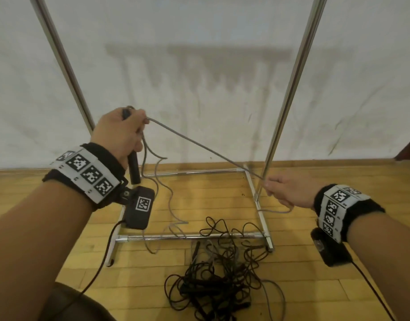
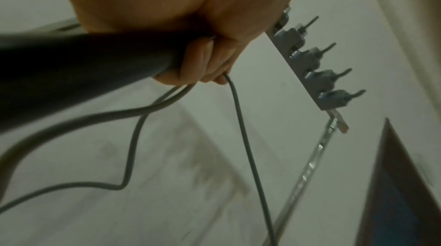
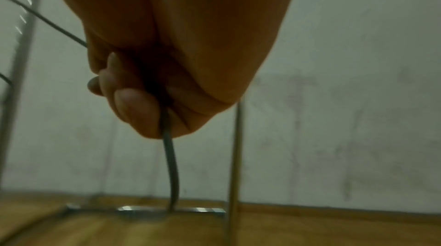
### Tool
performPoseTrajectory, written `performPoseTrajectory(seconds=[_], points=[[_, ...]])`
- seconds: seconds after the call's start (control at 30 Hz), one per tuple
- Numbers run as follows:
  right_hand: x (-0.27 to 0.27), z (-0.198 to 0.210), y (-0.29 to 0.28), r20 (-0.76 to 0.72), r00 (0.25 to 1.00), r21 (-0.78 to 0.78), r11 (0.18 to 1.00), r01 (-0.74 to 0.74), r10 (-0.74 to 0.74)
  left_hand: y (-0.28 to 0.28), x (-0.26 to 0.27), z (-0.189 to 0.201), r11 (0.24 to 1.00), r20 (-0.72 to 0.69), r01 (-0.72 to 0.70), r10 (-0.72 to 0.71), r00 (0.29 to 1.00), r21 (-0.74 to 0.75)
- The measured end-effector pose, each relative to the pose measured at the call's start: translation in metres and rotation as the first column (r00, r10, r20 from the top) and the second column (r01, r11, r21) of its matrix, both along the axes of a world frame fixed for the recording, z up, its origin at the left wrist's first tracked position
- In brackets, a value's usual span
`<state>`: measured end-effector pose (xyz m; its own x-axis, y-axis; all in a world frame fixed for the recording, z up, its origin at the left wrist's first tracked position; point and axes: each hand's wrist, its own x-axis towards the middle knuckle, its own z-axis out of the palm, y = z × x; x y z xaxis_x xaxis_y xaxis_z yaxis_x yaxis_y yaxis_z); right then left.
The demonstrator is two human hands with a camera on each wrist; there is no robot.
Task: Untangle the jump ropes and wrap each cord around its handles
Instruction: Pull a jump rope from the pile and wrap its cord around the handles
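Two bare forearms reach forward, each wrist in a black band with white coded squares. Left hand (image 1: 120, 130), raised, curls round one black foam handle (image 1: 134, 169) held upright, the thin grey cord (image 1: 206, 150) passing through its fingers (image 2: 198, 65). Right hand (image 1: 285, 191), lower, pinches that cord, which runs taut between the two hands (slack loops hang below). On the wooden floor (image 1: 315, 286) lies one tangled heap of dark jump ropes (image 1: 213, 274), against a chrome rack base (image 1: 190, 237).
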<state>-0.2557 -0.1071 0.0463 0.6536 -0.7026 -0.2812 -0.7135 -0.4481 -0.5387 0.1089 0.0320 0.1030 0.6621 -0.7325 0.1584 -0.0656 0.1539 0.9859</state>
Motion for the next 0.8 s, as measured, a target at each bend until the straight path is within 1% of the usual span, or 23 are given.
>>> performPoseTrajectory(seconds=[0.03,0.07,0.1,0.17,0.2,0.23,0.27,0.33,0.37,0.4,0.43,0.5,0.53,0.57,0.6,0.63,0.7,0.8], points=[[-0.008,-0.007,-0.004,-0.096,0.995,-0.038,0.999,0.002,-0.006,0.001,0.009,-0.001,0.999,-0.010,-0.041,0.041,0.999,0.010],[-0.015,-0.013,-0.007,-0.173,0.985,-0.070,0.998,0.009,-0.020,0.002,0.016,-0.004,0.996,0.012,-0.075,0.074,0.997,0.046],[-0.019,-0.018,-0.009,-0.220,0.975,-0.096,0.995,0.020,-0.041,0.003,0.021,-0.008,0.988,0.072,-0.098,0.090,0.993,0.119],[-0.016,-0.018,-0.011,-0.247,0.966,-0.134,0.990,0.045,-0.077,0.005,0.023,-0.018,0.936,0.242,-0.135,0.056,0.969,0.325],[-0.009,-0.014,-0.009,-0.232,0.969,-0.146,0.988,0.051,-0.084,0.006,0.019,-0.023,0.904,0.312,-0.144,0.013,0.950,0.402],[0.000,-0.009,-0.007,-0.191,0.979,-0.148,0.988,0.050,-0.078,0.006,0.013,-0.027,0.888,0.357,-0.134,-0.037,0.934,0.441],[0.011,-0.002,-0.003,-0.130,0.990,-0.142,0.989,0.038,-0.057,0.006,0.005,-0.028,0.888,0.374,-0.094,-0.092,0.923,0.450],[0.031,0.014,0.010,0.009,1.000,-0.099,0.995,-0.006,0.006,0.004,-0.016,-0.029,0.898,0.358,0.057,-0.231,0.905,0.436],[0.040,0.021,0.017,0.079,0.997,-0.045,0.999,-0.020,0.023,0.002,-0.027,-0.029,0.890,0.330,0.156,-0.315,0.890,0.428],[0.049,0.028,0.026,0.146,0.989,0.037,0.999,-0.029,0.024,0.000,-0.039,-0.030,0.864,0.298,0.263,-0.410,0.862,0.429],[0.056,0.035,0.033,0.211,0.977,0.128,0.991,-0.043,0.015,-0.001,-0.050,-0.031,0.819,0.263,0.370,-0.511,0.818,0.439],[0.066,0.048,0.047,0.327,0.945,0.261,0.962,-0.078,-0.012,-0.004,-0.069,-0.033,0.691,0.169,0.558,-0.685,0.709,0.460],[0.069,0.053,0.052,0.370,0.929,0.284,0.954,-0.093,-0.019,-0.004,-0.076,-0.034,0.637,0.121,0.625,-0.737,0.665,0.451],[0.070,0.057,0.055,0.398,0.917,0.286,0.953,-0.103,-0.020,-0.005,-0.079,-0.034,0.604,0.088,0.669,-0.767,0.635,0.432],[0.071,0.060,0.057,0.412,0.911,0.277,0.955,-0.107,-0.017,-0.006,-0.080,-0.032,0.595,0.074,0.689,-0.776,0.626,0.414],[0.070,0.061,0.058,0.416,0.909,0.264,0.959,-0.106,-0.014,-0.007,-0.077,-0.030,0.609,0.064,0.687,-0.765,0.641,0.397],[0.066,0.059,0.056,0.414,0.910,0.242,0.965,-0.099,-0.011,-0.010,-0.068,-0.024,0.671,0.033,0.661,-0.709,0.704,0.336],[0.058,0.047,0.046,0.426,0.905,0.214,0.972,-0.098,-0.003,-0.010,-0.051,-0.014,0.779,-0.006,0.597,-0.608,0.794,0.193]])
